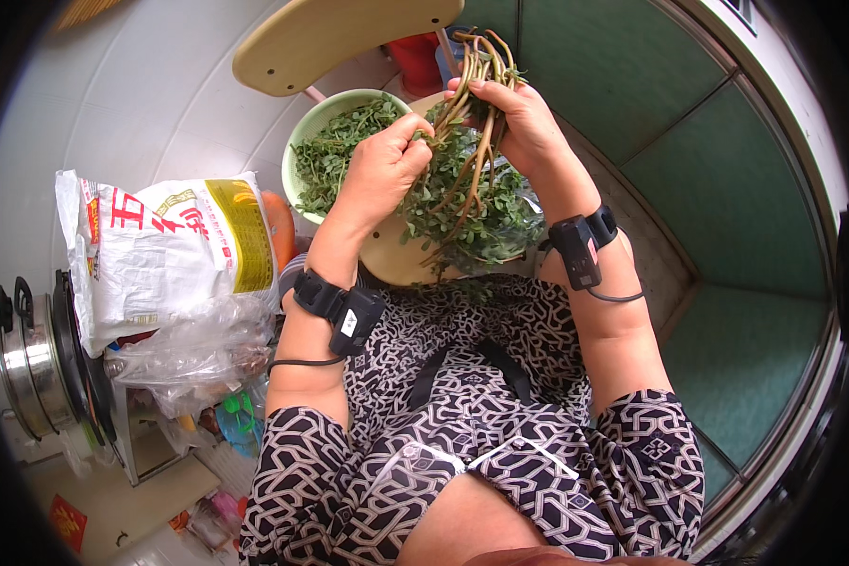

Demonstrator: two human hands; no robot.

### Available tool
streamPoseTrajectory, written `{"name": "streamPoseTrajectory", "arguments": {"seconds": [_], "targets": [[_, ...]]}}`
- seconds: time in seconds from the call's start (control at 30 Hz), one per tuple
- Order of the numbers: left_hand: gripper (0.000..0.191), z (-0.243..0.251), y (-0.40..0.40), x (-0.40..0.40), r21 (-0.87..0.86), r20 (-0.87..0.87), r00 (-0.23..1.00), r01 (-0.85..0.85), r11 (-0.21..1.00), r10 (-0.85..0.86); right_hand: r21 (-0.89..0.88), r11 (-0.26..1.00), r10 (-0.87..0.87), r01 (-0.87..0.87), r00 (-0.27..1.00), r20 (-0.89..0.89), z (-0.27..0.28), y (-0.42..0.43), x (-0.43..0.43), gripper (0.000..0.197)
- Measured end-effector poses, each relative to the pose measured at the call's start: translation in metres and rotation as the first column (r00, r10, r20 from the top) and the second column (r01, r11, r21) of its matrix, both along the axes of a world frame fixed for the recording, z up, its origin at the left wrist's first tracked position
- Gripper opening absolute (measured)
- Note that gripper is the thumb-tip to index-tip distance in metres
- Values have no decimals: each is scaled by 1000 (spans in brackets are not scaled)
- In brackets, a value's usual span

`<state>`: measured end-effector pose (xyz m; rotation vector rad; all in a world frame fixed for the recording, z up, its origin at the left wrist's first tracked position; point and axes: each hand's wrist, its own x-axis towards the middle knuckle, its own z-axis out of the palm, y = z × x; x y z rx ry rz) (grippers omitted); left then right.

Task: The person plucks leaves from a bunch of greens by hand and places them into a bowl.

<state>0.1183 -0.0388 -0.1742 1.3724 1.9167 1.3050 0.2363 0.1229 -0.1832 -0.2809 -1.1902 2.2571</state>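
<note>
A bunch of leafy greens with thick brownish stems (482,152) hangs from my right hand (520,117), whose thumb and fingers close around the stems near their ends. My left hand (389,166) pinches a small leafy sprig at the left side of that bunch. Left of it, a pale green plastic colander (291,166) holds small-leaved green sprigs (332,148). More leafy greens (460,212) lie beneath the bunch, partly on clear plastic, over a cream chair seat (396,258). The leaves hide part of the seat.
The cream chair back (347,35) stands beyond the colander. At left are a large white printed sack (156,262), clear plastic bags (198,354) and a stacked metal steamer pot (32,368). Green glass panels (722,184) run along the right. A red container (417,64) stands behind the chair.
</note>
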Motion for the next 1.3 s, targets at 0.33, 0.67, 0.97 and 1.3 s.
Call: {"name": "streamPoseTrajectory", "arguments": {"seconds": [0.33, 0.67, 0.97, 1.3], "targets": [[24, -25, -26, -63, 97, 115, 958, -275, 956, 264, -114, 992, 42, -50, 996, -74, 2, 11, 7, 38], [56, -60, -36, -92, 100, -578, 696, -457, 884, 426, -244, 935, 176, -259, 933, -314, -1, 16, 8, 38], [41, -2, -17, -35, 188, -141, 986, 113, 976, -88, -240, 910, 211, -339, 874, -437, -2, 21, 10, 40], [24, 12, -22, -24, 57, 197, 961, 186, 981, -194, -186, 935, 191, -302, 870, -454, 10, 11, 14, 48]]}}
